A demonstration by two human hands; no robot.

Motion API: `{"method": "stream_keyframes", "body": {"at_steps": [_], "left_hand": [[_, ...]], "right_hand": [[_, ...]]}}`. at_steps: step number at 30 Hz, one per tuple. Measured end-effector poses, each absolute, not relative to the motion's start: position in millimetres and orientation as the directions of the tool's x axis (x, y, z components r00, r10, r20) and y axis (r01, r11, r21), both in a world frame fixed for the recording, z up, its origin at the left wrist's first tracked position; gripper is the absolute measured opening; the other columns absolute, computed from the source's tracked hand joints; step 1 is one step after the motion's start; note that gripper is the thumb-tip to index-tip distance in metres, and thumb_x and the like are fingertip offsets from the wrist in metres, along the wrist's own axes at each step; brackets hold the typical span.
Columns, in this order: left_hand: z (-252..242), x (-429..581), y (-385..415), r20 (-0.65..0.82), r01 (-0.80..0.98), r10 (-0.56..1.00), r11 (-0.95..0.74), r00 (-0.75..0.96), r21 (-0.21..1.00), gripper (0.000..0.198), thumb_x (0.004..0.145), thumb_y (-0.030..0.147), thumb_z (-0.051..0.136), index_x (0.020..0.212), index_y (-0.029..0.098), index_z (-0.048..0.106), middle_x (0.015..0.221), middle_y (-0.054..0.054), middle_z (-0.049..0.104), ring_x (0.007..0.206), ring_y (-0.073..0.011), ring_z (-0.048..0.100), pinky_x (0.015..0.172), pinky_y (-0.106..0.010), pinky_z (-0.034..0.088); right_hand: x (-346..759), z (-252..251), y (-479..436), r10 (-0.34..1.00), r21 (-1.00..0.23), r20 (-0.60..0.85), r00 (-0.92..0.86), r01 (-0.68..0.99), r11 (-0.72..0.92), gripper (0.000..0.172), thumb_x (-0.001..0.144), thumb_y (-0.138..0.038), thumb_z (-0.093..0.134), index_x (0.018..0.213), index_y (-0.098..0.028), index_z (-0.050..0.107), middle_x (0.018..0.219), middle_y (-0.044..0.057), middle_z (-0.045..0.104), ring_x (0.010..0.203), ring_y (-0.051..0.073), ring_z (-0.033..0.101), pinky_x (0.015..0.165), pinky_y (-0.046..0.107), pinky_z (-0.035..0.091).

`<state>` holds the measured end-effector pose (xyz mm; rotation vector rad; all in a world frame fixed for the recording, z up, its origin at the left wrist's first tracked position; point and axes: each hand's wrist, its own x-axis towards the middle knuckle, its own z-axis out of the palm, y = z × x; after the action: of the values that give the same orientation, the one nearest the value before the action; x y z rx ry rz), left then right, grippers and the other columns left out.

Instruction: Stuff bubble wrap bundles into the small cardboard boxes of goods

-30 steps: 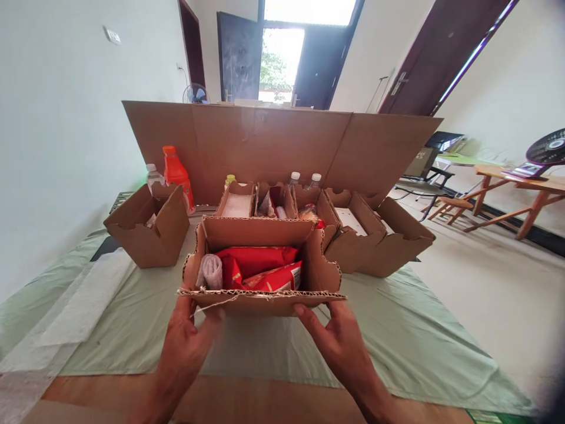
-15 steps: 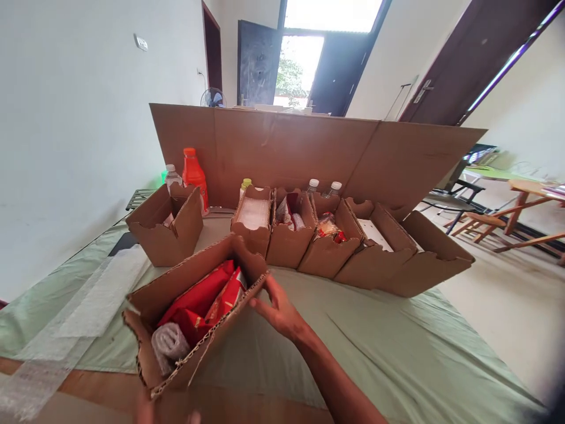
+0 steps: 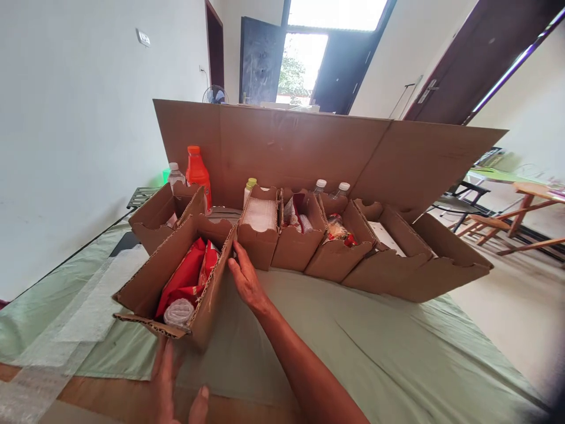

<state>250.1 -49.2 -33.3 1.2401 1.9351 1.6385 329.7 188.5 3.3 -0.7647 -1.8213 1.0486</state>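
Note:
A cardboard box [image 3: 212, 315] stands on the cloth in front of me, its long side slanting away from me. Inside it lie red packets [image 3: 183, 274] and a roll of bubble wrap [image 3: 179, 313]. My right hand [image 3: 247, 281] rests against the far right side of this box, fingers stretched out along the cardboard. At the box's near end is my left hand [image 3: 170, 383], thumb apart from the fingers, with nothing in its grasp. Its fingertips are close under the near edge; whether they touch it I cannot tell.
Another cardboard box [image 3: 152, 235] stands just behind on the left. A row of several cardboard boxes [image 3: 291, 253] runs to the right, with bottles behind, before a tall cardboard panel [image 3: 300, 144]. Bubble wrap sheets [image 3: 88, 306] lie at left on the green cloth [image 3: 335, 353].
The box with the red packets has moved away from me and turned to point more forward. My right hand has shifted left with it; my left hand has come further into view.

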Motion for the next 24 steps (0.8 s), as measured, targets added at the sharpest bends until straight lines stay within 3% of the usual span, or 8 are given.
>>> {"method": "stream_keyframes", "body": {"at_steps": [6, 14, 18, 21, 24], "left_hand": [[-48, 248, -36, 0.316, 0.385, 0.765, -0.097, -0.561, 0.918, 0.077, 0.091, 0.031, 0.061, 0.158, 0.037, 0.024, 0.165, -0.006, 0.028, 0.147, -0.0370, 0.039, 0.111, -0.055, 0.050], [-50, 208, -2, 0.387, 0.509, 0.697, -0.035, -0.604, 0.860, 0.083, 0.084, 0.037, 0.068, 0.157, 0.036, 0.028, 0.166, -0.010, 0.024, 0.141, -0.0369, 0.046, 0.110, -0.059, 0.048], [-40, 224, 25, 0.399, 0.533, 0.714, -0.042, -0.575, 0.845, 0.082, 0.087, 0.034, 0.063, 0.158, 0.036, 0.023, 0.167, -0.010, 0.019, 0.148, -0.0373, 0.035, 0.111, -0.060, 0.046], [-35, 238, 46, 0.377, 0.543, 0.748, -0.027, -0.546, 0.840, 0.080, 0.089, 0.029, 0.060, 0.158, 0.037, 0.022, 0.167, -0.009, 0.016, 0.151, -0.0364, 0.028, 0.113, -0.063, 0.042], [-30, 243, 70, 0.360, 0.527, 0.775, -0.040, -0.520, 0.849, 0.079, 0.088, 0.026, 0.059, 0.158, 0.035, 0.022, 0.168, -0.010, 0.013, 0.154, -0.0344, 0.023, 0.114, -0.061, 0.041]], "right_hand": [[322, -1, 185, 0.827, -0.875, 0.417, -0.377, 0.080, 0.478, 0.069, 0.099, -0.065, 0.036, 0.153, -0.021, 0.044, 0.158, 0.012, 0.044, 0.148, 0.025, 0.037, 0.124, 0.045, 0.026], [338, -20, 172, 0.831, -0.883, 0.390, -0.396, 0.096, 0.460, 0.063, 0.102, -0.061, 0.036, 0.149, -0.021, 0.049, 0.156, 0.013, 0.047, 0.146, 0.024, 0.041, 0.121, 0.044, 0.032], [342, -35, 174, 0.817, -0.876, 0.385, -0.430, 0.108, 0.470, 0.065, 0.100, -0.062, 0.040, 0.149, -0.021, 0.049, 0.157, 0.012, 0.047, 0.145, 0.023, 0.043, 0.120, 0.042, 0.034], [346, -45, 180, 0.844, -0.877, 0.372, -0.386, 0.151, 0.456, 0.057, 0.099, -0.059, 0.043, 0.136, -0.019, 0.062, 0.143, 0.014, 0.060, 0.134, 0.026, 0.055, 0.114, 0.043, 0.040], [351, -53, 184, 0.900, -0.891, 0.337, -0.276, 0.215, 0.399, 0.051, 0.103, -0.050, 0.035, 0.111, -0.017, 0.072, 0.111, 0.015, 0.074, 0.106, 0.025, 0.068, 0.096, 0.039, 0.051]]}}
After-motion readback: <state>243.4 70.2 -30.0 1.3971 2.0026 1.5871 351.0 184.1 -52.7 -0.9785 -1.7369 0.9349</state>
